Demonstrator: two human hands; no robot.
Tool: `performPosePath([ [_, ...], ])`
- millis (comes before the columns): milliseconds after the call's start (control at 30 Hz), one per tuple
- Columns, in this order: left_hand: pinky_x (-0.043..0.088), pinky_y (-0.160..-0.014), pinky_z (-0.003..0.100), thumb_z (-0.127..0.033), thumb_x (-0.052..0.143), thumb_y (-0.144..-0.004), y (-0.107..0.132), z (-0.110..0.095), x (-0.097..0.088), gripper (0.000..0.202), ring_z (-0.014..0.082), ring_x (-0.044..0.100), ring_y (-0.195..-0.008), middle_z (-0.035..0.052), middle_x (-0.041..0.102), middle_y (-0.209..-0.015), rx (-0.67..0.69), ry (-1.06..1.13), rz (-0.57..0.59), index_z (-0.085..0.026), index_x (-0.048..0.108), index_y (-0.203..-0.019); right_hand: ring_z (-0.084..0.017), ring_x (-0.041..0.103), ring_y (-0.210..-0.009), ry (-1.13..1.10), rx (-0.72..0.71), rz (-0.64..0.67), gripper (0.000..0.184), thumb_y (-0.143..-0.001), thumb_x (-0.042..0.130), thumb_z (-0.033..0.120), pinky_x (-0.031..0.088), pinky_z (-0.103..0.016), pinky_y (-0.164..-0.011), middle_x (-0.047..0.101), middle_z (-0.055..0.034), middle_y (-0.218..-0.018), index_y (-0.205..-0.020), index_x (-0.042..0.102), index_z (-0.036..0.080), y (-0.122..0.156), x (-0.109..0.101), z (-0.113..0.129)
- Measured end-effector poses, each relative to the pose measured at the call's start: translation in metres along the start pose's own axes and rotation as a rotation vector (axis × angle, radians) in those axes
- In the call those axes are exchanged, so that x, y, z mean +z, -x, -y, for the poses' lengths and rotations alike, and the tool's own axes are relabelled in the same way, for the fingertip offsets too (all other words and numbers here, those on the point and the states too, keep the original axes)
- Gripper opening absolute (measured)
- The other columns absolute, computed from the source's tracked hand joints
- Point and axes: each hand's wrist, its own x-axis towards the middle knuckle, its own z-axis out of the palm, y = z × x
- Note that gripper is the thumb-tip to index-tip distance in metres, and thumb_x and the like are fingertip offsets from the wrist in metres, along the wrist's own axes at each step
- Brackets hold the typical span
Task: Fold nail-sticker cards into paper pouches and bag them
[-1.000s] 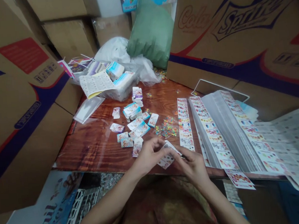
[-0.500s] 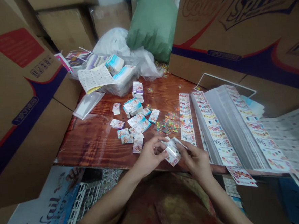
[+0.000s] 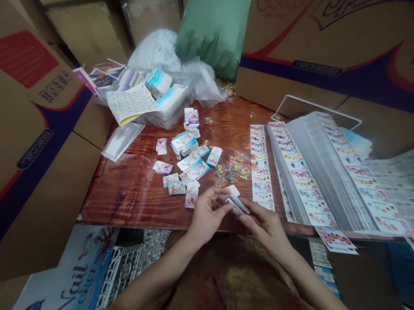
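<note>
Between my two hands, near the table's front edge, is a sticker strip (image 3: 238,204) folded into a small packet, its layered edges turned up. My left hand (image 3: 208,215) pinches its left end between thumb and fingers. The right end is gripped by my right hand (image 3: 266,220). Behind the packet a white rounded flap (image 3: 233,190) sticks up; it looks like part of a small box, mostly hidden by the left fingers. Just left of my left hand lie several small printed cardboard boxes (image 3: 198,168). Small colourful pieces (image 3: 234,167) lie in a pile beyond my hands.
To the right are a single sticker strip (image 3: 260,168) and long stacks of sticker strips (image 3: 299,179). A plastic bag of boxes (image 3: 166,117) stands at the back left. Large cartons (image 3: 66,149) flank the table (image 3: 125,197), and a green sack (image 3: 213,33) stands behind it.
The strip lay with its printed face up; now it is folded tighter and turned so its edges show. The white flap behind it shows more. The view has shifted slightly.
</note>
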Motion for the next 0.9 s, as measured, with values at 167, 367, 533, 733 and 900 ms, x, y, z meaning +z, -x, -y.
performPosePath([
  [167, 0.043, -0.059, 0.022, -0.021, 0.07, -0.069, 0.006, 0.011, 0.001, 0.024, 0.0109, 0.055, -0.062, -0.0016, 0.059, -0.069, -0.024, -0.087, 0.0, -0.015, 0.059, -0.089, -0.019, 0.069, -0.073, -0.045, 0.048, 0.007, 0.026, -0.089, 0.053, 0.034, 0.054, -0.026, -0.066, 0.074, -0.007, -0.089, -0.102, 0.068, 0.018, 0.006, 0.006, -0.002],
  [367, 0.047, -0.075, 0.032, -0.027, 0.065, -0.081, -0.002, 0.019, -0.007, 0.018, 0.0196, 0.058, -0.084, 0.005, 0.062, -0.089, 0.284, -0.744, -0.095, -0.018, 0.061, -0.096, -0.015, 0.06, -0.053, -0.064, 0.226, -0.079, 0.027, -0.089, 0.052, 0.041, 0.045, -0.024, -0.05, 0.064, -0.0006, -0.061, -0.093, 0.065, 0.018, 0.009, -0.01, -0.024],
  [533, 0.045, -0.09, 0.048, -0.024, 0.069, -0.078, -0.021, 0.021, 0.002, 0.046, 0.0331, 0.05, -0.109, 0.0163, 0.056, -0.116, 0.302, -1.397, 0.046, -0.013, 0.053, -0.12, -0.016, 0.056, -0.058, 0.082, 0.191, -0.168, 0.025, -0.09, 0.05, 0.042, 0.043, -0.027, -0.055, 0.058, -0.0008, -0.065, -0.087, 0.06, 0.02, 0.004, -0.022, -0.041],
  [733, 0.045, -0.094, 0.049, -0.012, 0.058, -0.082, -0.015, 0.027, 0.003, 0.058, 0.0325, 0.051, -0.113, 0.0185, 0.045, -0.127, 0.241, -1.356, 0.161, -0.013, 0.037, -0.135, -0.02, 0.057, -0.073, 0.228, 0.037, -0.178, 0.02, -0.091, 0.049, 0.034, 0.044, -0.031, -0.067, 0.057, -0.0044, -0.076, -0.086, 0.062, 0.02, -0.007, -0.018, -0.039],
  [900, 0.048, -0.093, 0.042, -0.014, 0.052, -0.084, 0.008, 0.029, -0.009, 0.045, 0.0272, 0.053, -0.112, 0.0144, 0.038, -0.128, 0.266, -1.104, 0.182, -0.019, 0.04, -0.128, -0.02, 0.063, -0.076, 0.193, 0.037, 0.0, 0.018, -0.088, 0.052, 0.031, 0.047, -0.03, -0.068, 0.065, -0.0058, -0.082, -0.091, 0.065, 0.02, -0.016, -0.014, -0.033],
])
